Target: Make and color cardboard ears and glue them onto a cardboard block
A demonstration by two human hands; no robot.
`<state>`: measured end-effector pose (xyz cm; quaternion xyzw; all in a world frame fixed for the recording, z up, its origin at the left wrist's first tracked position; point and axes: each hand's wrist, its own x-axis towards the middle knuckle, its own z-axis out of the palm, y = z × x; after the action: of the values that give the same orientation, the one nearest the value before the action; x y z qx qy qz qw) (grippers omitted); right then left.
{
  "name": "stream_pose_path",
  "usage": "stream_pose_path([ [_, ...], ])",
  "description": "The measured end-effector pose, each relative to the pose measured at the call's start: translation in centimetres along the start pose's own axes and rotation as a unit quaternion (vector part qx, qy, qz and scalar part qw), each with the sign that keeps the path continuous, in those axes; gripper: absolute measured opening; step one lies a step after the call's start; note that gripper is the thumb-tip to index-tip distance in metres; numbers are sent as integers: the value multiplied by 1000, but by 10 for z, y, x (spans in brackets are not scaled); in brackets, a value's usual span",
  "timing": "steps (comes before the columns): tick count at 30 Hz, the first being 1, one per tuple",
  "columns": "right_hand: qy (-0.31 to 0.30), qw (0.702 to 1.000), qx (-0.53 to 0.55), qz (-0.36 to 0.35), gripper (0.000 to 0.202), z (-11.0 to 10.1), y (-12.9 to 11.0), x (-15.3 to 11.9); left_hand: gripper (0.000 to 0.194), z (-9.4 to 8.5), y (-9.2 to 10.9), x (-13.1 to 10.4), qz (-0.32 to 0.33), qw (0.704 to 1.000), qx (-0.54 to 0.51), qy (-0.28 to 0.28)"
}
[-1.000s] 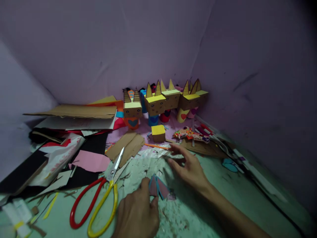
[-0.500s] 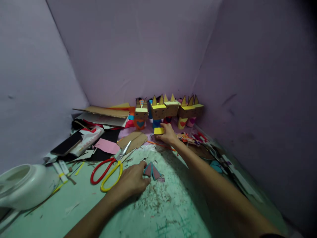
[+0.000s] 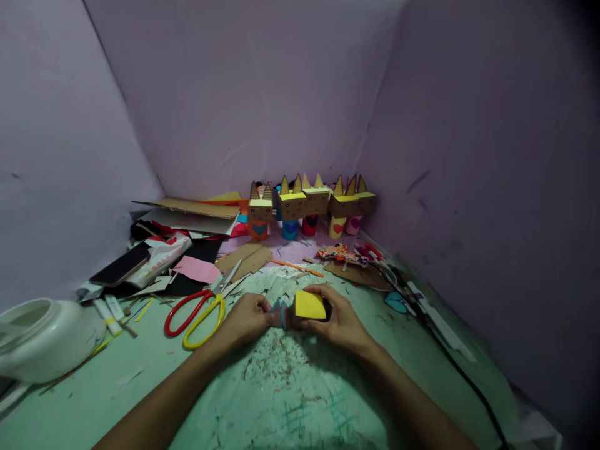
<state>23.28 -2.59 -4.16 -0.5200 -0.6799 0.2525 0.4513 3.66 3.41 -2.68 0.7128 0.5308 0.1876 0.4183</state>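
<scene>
My right hand (image 3: pixel 338 317) is closed around a small cardboard box (image 3: pixel 310 305) with a yellow top, held low over the middle of the table. Between the fingers of my left hand (image 3: pixel 248 319) is a small folded paper piece (image 3: pixel 280 314), pinkish with blue edges. The paper piece sits close to the box's left side; I cannot tell whether they touch. Left of my left hand lie scissors (image 3: pixel 219 294) with one red and one yellow handle.
Cardboard figures with pointed ears, such as an orange-bodied one (image 3: pixel 259 215), stand along the back. Paper and cardboard scraps (image 3: pixel 199 269) lie at left, near a white teapot-like vessel (image 3: pixel 56 337). Pens and a black cable (image 3: pixel 450 359) run down the right side.
My right hand has brought the yellow-topped box from beside the figures back towards me. My left hand has picked up the paper piece from the table.
</scene>
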Motion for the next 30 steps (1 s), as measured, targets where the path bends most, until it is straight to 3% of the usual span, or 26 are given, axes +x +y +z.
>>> stream_pose_path([
  [6, -13, 990, 117, 72, 52, 7, 6, 1, 16, -12, 23, -10, 57, 991, -112, 49],
  [12, -18, 985, 141, 93, 49, 6, 6, 1, 11, 4, 52, -3, 115, 988, -98, 39],
  [26, -21, 993, 105, 53, 44, 6, 7, 0, 15, 19, 43, 10, 157, 980, -118, 18],
  [30, -3, 998, 51, -25, 56, 0, 0, 2, 12, 21, 44, 9, 165, 980, -113, 21],
])
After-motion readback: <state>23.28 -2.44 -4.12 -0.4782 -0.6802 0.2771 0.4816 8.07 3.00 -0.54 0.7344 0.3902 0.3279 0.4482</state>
